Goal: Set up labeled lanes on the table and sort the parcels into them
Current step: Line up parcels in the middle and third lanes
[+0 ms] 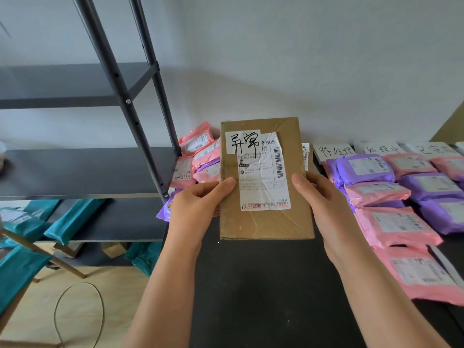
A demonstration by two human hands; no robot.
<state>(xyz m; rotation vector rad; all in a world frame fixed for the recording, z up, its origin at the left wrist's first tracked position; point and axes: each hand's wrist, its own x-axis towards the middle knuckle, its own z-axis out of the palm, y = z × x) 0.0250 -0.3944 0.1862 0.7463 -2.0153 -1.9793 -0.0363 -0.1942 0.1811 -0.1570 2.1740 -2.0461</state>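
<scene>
Left hand (198, 204) and right hand (324, 202) grip the upright box (263, 222) by its long sides, a label (305, 149) just behind, rightward.

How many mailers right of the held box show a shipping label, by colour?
Pink mailers: 5
Purple mailers: 3
Total: 8
Not counted: the box and the purple slivers underneath, which show no label.

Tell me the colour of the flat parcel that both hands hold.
The flat parcel is brown cardboard, best seen in the head view.
</scene>
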